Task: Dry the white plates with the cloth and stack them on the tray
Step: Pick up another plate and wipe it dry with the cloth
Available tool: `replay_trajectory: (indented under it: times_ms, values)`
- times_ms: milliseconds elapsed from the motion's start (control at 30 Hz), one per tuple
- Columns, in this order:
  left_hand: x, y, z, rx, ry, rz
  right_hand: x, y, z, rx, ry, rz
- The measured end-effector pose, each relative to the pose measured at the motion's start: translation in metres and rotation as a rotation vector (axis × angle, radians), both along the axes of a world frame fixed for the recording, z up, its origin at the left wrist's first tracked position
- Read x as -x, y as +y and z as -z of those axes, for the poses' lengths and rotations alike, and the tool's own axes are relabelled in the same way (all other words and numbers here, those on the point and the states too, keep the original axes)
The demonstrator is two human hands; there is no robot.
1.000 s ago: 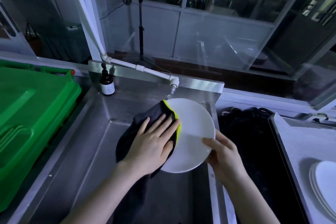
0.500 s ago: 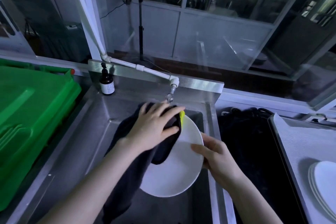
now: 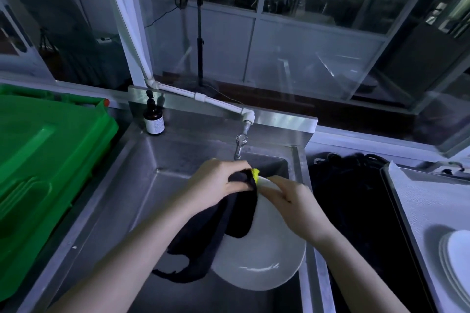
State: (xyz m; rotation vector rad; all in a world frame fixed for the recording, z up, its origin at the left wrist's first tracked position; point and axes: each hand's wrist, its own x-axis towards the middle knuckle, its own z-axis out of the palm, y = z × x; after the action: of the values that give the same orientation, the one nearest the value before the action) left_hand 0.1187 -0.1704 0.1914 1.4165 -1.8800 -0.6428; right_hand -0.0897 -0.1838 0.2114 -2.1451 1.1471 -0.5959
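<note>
I hold a white plate [image 3: 264, 254] over the steel sink [image 3: 142, 201], tilted with its far rim up. My right hand [image 3: 290, 201] grips that far rim. My left hand [image 3: 218, 183] clutches a dark cloth with a yellow edge [image 3: 239, 216] at the same rim, and the cloth hangs down over the plate's left side. At the right edge, a stack of white plates [image 3: 457, 259] rests on a tray lined in white [image 3: 427, 206].
A green plastic crate [image 3: 43, 160] fills the left side. A brown bottle [image 3: 153, 119] stands at the sink's back left corner, and a tap [image 3: 240, 145] hangs just beyond my hands. A dark mass [image 3: 356, 206] lies between sink and tray.
The plate has swung from facing me to tilting away and lower. My left hand slid with the cloth up to the far rim, and my right hand moved from the side to that rim.
</note>
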Motion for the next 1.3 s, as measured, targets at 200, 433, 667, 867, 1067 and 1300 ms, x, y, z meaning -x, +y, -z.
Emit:
replay_trajectory:
  times_ms: [200, 433, 667, 867, 1067, 1300]
  values:
    - [0.002, 0.026, 0.026, -0.067, 0.577, -0.457, 0.018, -0.010, -0.012, -0.124, -0.417, 0.327]
    - [-0.012, 0.014, -0.002, -0.034, 0.244, -0.282, 0.012, -0.006, -0.016, -0.072, -0.224, 0.203]
    - [-0.009, 0.017, 0.000, -0.073, 0.241, -0.235, 0.008, -0.014, -0.016, -0.077, -0.201, 0.142]
    - [0.028, 0.025, 0.034, -0.218, 0.968, -0.836, -0.017, 0.007, 0.008, -0.041, -0.639, 0.681]
    - [-0.007, 0.022, 0.008, -0.083, 0.678, -0.693, 0.014, -0.003, -0.009, -0.296, -0.444, 0.264]
    - [-0.007, 0.014, -0.023, -0.054, 0.127, -0.220, -0.008, -0.026, -0.027, 0.075, 0.026, 0.008]
